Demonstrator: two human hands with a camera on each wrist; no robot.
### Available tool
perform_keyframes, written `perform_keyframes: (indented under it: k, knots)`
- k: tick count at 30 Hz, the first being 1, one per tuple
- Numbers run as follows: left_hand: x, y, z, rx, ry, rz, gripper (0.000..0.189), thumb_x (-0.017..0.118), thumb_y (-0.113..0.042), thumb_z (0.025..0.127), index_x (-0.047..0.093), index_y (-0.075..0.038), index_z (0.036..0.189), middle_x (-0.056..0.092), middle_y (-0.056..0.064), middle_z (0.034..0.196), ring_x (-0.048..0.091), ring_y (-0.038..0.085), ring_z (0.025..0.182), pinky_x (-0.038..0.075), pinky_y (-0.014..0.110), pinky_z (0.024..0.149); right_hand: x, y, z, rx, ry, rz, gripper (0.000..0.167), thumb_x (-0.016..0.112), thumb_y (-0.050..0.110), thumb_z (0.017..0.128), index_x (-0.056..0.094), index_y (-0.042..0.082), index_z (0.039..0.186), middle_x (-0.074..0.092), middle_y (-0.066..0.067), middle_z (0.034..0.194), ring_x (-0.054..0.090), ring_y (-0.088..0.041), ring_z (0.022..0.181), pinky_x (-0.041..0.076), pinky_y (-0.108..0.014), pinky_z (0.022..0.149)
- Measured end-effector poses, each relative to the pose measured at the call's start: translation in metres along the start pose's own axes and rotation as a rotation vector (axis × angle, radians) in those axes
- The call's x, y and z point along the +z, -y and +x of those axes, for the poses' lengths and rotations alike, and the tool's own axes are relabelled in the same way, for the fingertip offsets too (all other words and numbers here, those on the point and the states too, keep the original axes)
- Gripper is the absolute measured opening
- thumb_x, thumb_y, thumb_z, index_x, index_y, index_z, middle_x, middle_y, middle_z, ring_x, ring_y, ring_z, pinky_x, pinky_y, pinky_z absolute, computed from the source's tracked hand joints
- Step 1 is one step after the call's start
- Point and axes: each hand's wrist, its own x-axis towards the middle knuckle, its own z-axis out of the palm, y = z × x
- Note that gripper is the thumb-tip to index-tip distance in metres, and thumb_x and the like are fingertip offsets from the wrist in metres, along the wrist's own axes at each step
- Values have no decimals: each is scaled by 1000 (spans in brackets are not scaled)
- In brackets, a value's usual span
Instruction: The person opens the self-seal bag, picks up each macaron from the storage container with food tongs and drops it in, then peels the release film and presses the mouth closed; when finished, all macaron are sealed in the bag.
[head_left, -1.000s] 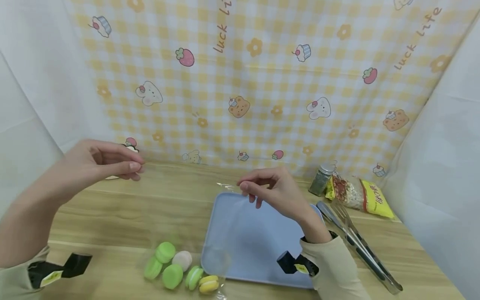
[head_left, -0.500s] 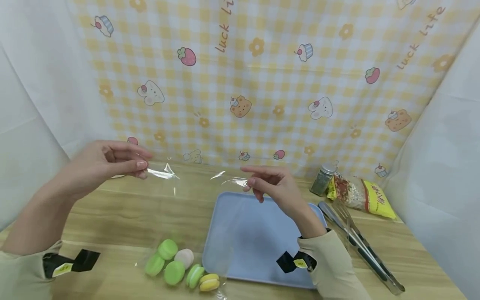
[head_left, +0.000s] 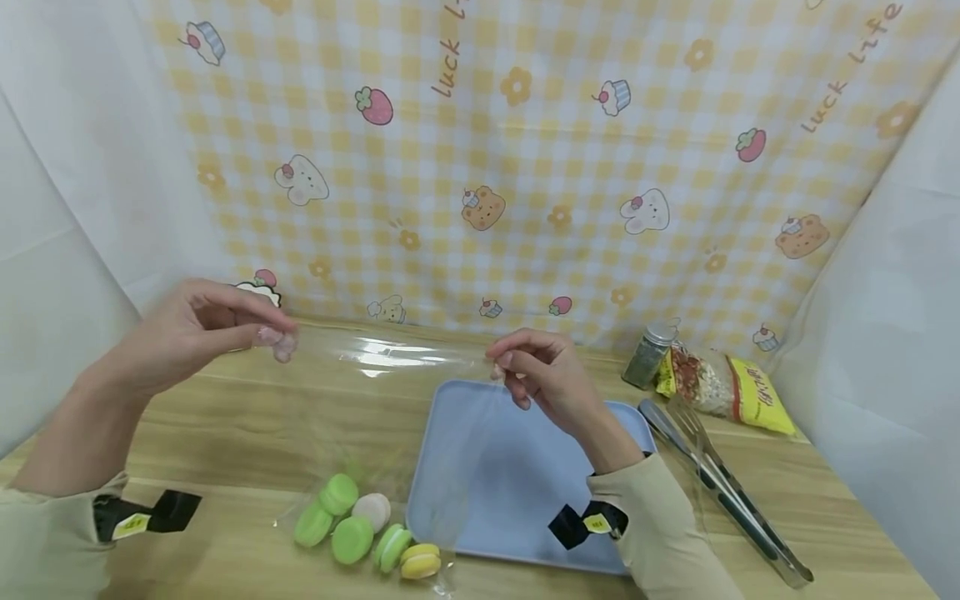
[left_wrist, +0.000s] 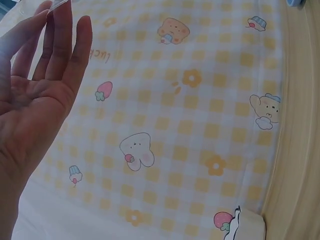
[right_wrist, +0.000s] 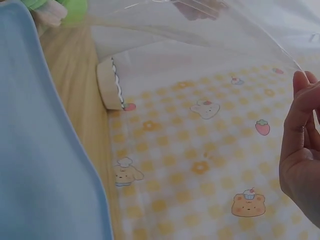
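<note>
A large clear plastic bag [head_left: 390, 350] stretches between both hands, its top edge catching the light. Low in the bag lie several macarons: green ones [head_left: 352, 540], a pale one [head_left: 372, 510] and a yellow one [head_left: 420, 562]. My left hand [head_left: 217, 333] pinches the bag's upper left corner between thumb and fingertips, and clear film covers those tips. At the opposite corner my right hand [head_left: 551, 379] pinches the film with thumb and index finger. In the right wrist view the film runs taut to the right fingertips [right_wrist: 301, 77].
A blue tray [head_left: 540, 500] lies on the wooden table [head_left: 225, 442], partly behind the bag. To its right are metal tongs [head_left: 738, 512], a jar with a silver lid [head_left: 649, 357] and a yellow food packet [head_left: 757, 400]. A cream scalloped container [right_wrist: 110, 84] stands at the back left.
My left hand has shifted slightly right and the film between the hands has become straighter, with its shine now at mid-edge. Both hands keep their pinch; the macarons have barely moved.
</note>
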Motion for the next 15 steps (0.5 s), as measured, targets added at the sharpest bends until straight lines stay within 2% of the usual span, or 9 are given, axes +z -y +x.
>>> perform_keyframes:
  k: [5,8,12,15]
  knots:
    - [-1,1,-1,29,18,-22,35,38,29,81,63,14,100,68,18,95,67,22,81,55,33,71,-3,4,-1,-37,42,-53,33,44,-5,93,72,12,97,63,-2,80,45,-11,50,41,-23,40]
    - [-1,4,-1,60,37,-68,40,33,32,79,63,16,101,67,20,97,67,24,81,55,36,69,-4,7,-2,-62,67,-99,37,42,-7,92,72,13,97,63,-3,85,45,-13,51,43,-25,39]
    - [-3,7,2,129,120,-182,41,31,34,80,60,18,105,65,23,101,66,27,87,54,37,74,-3,15,-4,-84,82,-187,39,42,-9,91,73,15,97,62,-7,84,46,-16,51,45,-29,40]
    - [-4,7,3,160,174,-226,39,33,32,82,59,17,107,65,22,103,65,28,90,53,37,77,-1,20,-5,-76,80,-228,37,44,-7,91,73,15,95,59,-13,79,47,-18,51,46,-31,40]
